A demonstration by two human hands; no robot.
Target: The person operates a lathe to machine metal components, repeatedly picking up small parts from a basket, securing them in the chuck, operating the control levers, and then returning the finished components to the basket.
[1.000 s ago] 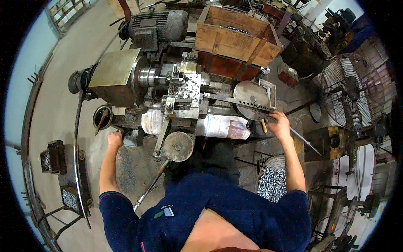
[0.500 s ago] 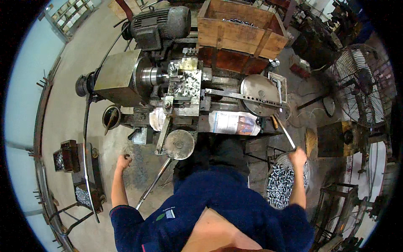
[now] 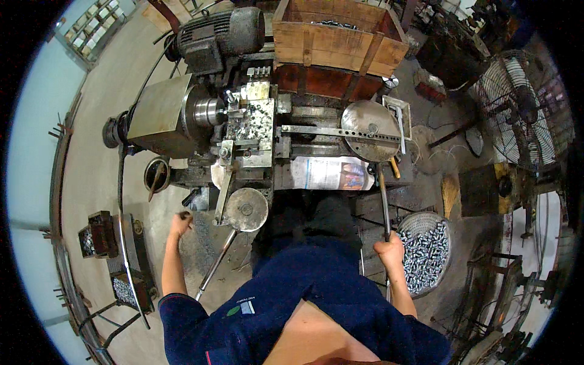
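Note:
My right hand [image 3: 389, 250] is closed around a metal lever [image 3: 384, 204], which runs up to a round steel plate [image 3: 365, 112] on the right of a lathe-like machine. A flat bar with a row of holes [image 3: 328, 132] links that plate to the metal tool carriage [image 3: 258, 125]. Left of the carriage is a shiny round spindle [image 3: 207, 112]. My left hand [image 3: 180, 225] is held over the floor, its fingers curled around something small and dark. Near it, a second round plate [image 3: 245, 209] carries another metal lever [image 3: 218, 261], which neither hand touches.
A basket [image 3: 449, 243] of small metal parts stands beside my right hand. Behind the machine are a wooden crate [image 3: 331, 45] and a motor [image 3: 222, 36]. A large fan [image 3: 517, 112] is at right. Metal bins [image 3: 97, 234] and a bent pipe [image 3: 123, 243] stand at left.
My right hand has swung the lever leftward and toward me. The carriage has shifted slightly left, toward the spindle. My left hand has moved slightly up and stays closed.

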